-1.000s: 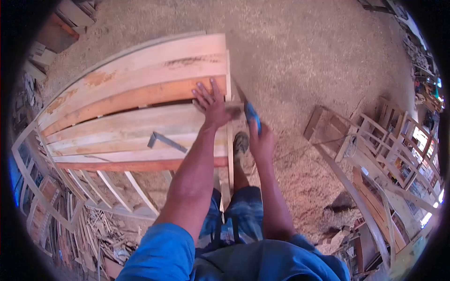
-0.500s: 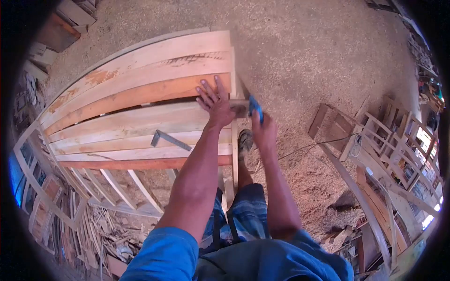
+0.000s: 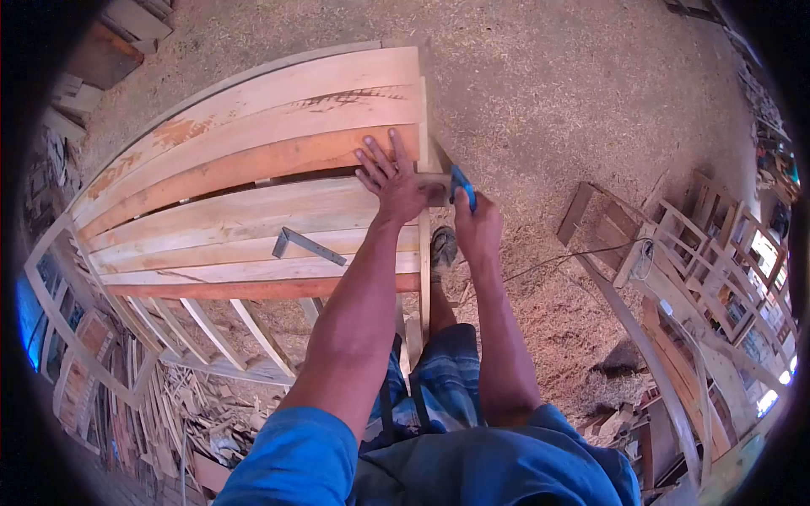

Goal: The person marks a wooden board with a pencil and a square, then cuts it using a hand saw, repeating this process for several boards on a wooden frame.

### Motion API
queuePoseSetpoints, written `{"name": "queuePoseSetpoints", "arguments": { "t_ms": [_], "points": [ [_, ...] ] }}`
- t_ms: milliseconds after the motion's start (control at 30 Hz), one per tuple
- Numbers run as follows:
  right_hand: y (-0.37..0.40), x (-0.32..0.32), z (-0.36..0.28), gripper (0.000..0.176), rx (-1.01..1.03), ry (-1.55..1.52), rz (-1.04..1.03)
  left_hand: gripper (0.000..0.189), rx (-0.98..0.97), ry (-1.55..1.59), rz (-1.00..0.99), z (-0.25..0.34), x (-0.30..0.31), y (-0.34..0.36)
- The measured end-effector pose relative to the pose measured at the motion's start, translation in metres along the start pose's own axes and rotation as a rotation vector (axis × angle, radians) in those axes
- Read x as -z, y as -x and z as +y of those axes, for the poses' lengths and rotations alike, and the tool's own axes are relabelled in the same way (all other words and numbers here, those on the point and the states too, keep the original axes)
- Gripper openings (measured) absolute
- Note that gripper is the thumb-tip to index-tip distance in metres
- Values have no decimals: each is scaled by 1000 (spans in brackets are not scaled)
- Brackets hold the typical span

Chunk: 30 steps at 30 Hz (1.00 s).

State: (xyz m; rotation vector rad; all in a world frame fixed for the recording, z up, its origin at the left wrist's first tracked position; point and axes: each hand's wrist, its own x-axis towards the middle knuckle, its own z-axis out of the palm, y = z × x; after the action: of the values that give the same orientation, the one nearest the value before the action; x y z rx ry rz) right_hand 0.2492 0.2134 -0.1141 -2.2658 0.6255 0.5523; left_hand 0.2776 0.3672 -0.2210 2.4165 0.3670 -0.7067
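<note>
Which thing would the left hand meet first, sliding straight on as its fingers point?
The left hand has its fingers over the orange plank; beyond it, the pale, dark-streaked plank would likely come first, though contact depth is hard to judge.

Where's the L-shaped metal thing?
In the head view, the L-shaped metal tool lies left of centre on the pale planks, just left of the left forearm.

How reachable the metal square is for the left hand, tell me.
Probably yes: the metal square lies uncovered on the planks, near the left forearm, though the left hand would have to lift off them.
</note>
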Motion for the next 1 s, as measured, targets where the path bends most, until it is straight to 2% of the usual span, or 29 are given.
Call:
{"name": "queuePoseSetpoints", "arguments": {
  "t_ms": [67, 100, 200, 233, 333, 400, 467, 567, 600, 633, 733, 767, 800, 867, 933, 1000],
  "points": [
    [42, 23, -2, 37, 30, -82, 36, 151, 36, 12, -65, 11, 16, -2],
    [85, 50, -1, 34, -16, 19, 34, 151, 66, 20, -112, 15, 21, 3],
    [196, 109, -10, 31, -202, -69, 28, 151, 49, 60, -113, 15, 18, 3],
    [206, 116, -14, 32, -263, -94, 10, 151, 56, 56, -102, 12, 17, 2],
    [165, 88, -6, 31, -204, -29, 7, 154, 33, 56, -67, 5, 7, 0],
    [112, 42, 8, 38, -40, -85, 102, 154, 40, 57, -83, 11, 16, 3],
    [76, 19, 18, 39, -3, -89, 88, 152, 35, 51, -61, 10, 16, 5],
    [69, 36, 0, 39, 77, -3, 48, 149, 15, 32, -24, 6, 10, 1],
    [123, 63, 2, 31, -56, -62, 22, 149, 12, 21, -40, 11, 14, -1],
    [166, 84, 8, 32, -115, -89, 19, 149, 34, 10, -63, 9, 14, 2],
    [224, 109, 18, 34, -262, -133, 4, 150, 21, 49, -54, 9, 11, 4],
    [224, 110, 11, 34, -301, -145, -5, 150, 16, 53, -37, 8, 11, 3],
    [200, 102, 7, 34, -188, -48, 23, 150, 23, 55, -48, 6, 11, 2],
    [135, 57, 22, 34, -160, -54, 42, 152, 36, 58, -68, 6, 10, 2],
    [73, 18, 24, 34, -43, -92, 67, 153, 54, 26, -77, 10, 15, -1],
    [34, 10, 14, 34, 5, -101, 1, 153, 40, 33, -48, 9, 12, 5]
  ]
}}
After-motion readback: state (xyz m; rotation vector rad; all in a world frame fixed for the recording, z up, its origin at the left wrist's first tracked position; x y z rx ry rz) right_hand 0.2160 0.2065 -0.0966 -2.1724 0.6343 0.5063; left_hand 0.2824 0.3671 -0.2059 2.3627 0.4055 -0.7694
